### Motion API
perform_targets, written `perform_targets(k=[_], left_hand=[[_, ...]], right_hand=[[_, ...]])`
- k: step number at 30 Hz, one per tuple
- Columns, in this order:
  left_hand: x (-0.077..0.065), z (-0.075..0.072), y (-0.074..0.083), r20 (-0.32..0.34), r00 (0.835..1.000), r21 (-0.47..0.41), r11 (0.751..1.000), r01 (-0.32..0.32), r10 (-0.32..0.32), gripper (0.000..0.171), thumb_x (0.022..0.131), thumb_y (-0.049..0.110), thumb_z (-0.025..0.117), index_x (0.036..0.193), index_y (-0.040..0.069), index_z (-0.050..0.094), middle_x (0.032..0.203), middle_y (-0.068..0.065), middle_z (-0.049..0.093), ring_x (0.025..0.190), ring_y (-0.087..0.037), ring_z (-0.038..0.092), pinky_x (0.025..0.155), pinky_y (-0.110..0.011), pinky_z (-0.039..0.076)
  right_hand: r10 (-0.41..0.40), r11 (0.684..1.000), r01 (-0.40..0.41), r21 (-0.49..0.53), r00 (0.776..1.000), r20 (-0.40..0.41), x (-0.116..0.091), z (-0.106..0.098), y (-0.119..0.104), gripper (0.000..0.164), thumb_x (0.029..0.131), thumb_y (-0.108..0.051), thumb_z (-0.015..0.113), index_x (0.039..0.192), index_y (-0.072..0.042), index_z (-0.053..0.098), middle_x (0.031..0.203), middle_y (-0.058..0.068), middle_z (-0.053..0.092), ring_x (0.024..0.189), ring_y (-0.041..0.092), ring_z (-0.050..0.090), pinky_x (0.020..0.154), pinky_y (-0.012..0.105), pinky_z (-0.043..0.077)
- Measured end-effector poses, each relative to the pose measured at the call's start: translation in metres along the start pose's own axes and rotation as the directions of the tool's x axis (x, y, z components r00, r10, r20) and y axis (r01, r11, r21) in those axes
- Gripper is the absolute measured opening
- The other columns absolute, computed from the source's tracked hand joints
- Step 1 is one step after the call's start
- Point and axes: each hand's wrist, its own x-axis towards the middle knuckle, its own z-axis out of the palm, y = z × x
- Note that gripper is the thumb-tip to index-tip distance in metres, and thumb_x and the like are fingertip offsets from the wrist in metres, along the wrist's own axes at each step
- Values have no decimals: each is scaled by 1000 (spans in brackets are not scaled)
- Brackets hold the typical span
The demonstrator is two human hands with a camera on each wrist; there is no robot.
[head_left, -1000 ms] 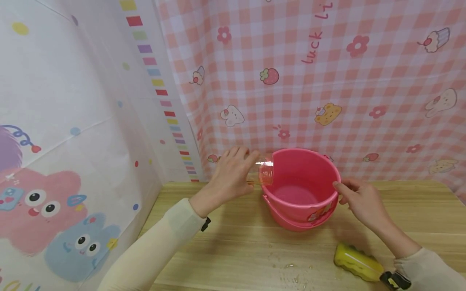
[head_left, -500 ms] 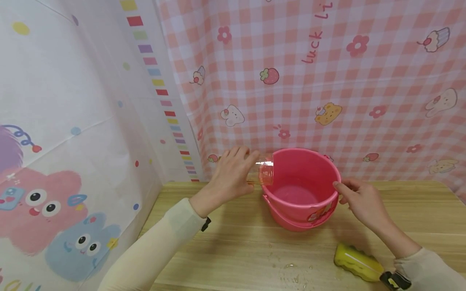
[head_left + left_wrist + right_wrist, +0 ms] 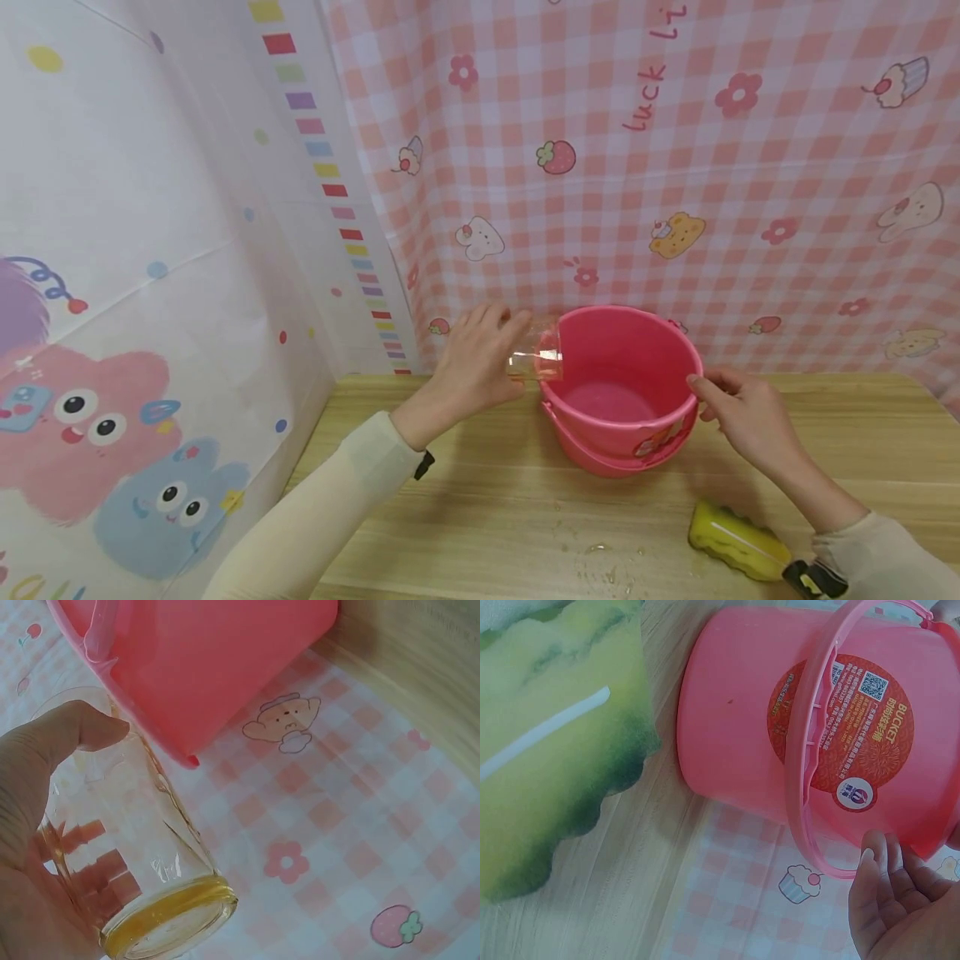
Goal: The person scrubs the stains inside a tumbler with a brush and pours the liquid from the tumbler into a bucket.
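Note:
In the head view my left hand grips a clear amber-tinted drinking glass, tipped on its side with its mouth at the left rim of a pink bucket. The left wrist view shows the thumb and fingers wrapped round the glass, its thick yellowish base pointing away from the bucket. On the bucket's right side my right hand pinches the rim between thumb and fingers. That bucket stands upright, its handle hanging down over a round red label. No liquid stream is discernible.
A yellow-green wavy-edged sponge lies on the wooden table beside the right wrist. Drops of liquid wet the tabletop in front of the bucket. Behind hangs a pink checked cloth; a white printed cloth hangs at left.
The glass has turned slightly in my left hand; its bright reflection sits lower now. The bucket, my right hand and the sponge have stayed in place.

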Motion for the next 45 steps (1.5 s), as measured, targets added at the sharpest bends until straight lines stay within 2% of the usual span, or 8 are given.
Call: perform_targets(k=[5,16,21,27,32,38,42,45], left_hand=[[-4,2,-3,5,998,-116,991,62,-62,84,68,27,97,141,9,59,123,-11,61,113,-29,54,99,-45,48],[-9,4,-4,45,980,-234,951,201,-196,89,67,28,97,145,10,57,134,-10,58,125,-28,51,101,-50,49],[-13,4,-4,47,970,-296,925,240,-237,88,68,28,97,145,9,57,136,-10,57,126,-28,51,101,-50,50],[-18,5,-5,35,968,-349,905,243,-247,86,70,29,95,144,6,56,137,-11,58,126,-29,54,103,-51,50],[-23,7,-5,41,954,-424,860,285,-296,86,71,29,95,144,5,57,142,-11,59,131,-30,53,107,-53,48],[-30,10,-4,16,929,-502,801,326,-369,87,70,28,96,145,7,57,142,-8,60,129,-26,55,106,-51,50],[-35,11,-2,-4,919,-543,772,329,-394,90,69,27,97,147,7,56,139,-9,60,125,-25,56,104,-49,51],[-39,13,0,-22,918,-573,757,313,-397,90,68,25,97,147,10,56,134,-8,61,121,-24,56,101,-49,52]], right_hand=[[7,1000,-7,0,1000,3,0,1,0,46,109,-35,56,124,6,69,88,13,71,73,16,62,52,30,53],[6,1000,-6,3,1000,10,-1,1,0,47,109,-36,55,127,6,69,93,13,72,74,16,63,53,29,53],[12,1000,-12,1,1000,11,-1,1,0,46,109,-36,55,126,5,69,92,13,71,74,16,62,53,29,53],[6,1000,-6,1,1000,2,-1,1,2,46,109,-35,56,126,5,69,92,13,72,72,14,63,52,29,53],[11,1000,-11,-2,1000,0,-1,2,2,46,109,-36,56,126,5,69,90,13,72,71,13,63,52,30,53],[5,1000,-5,3,1000,-2,-1,2,1,46,109,-36,56,125,5,70,89,13,72,70,13,63,51,30,53],[1,1000,-1,7,1000,-4,-1,3,1,46,109,-35,56,125,6,69,88,14,71,70,14,63,52,30,54],[-1,1000,1,12,1000,-7,-1,3,1,46,109,-34,56,125,6,69,87,14,71,68,13,62,52,30,55]])
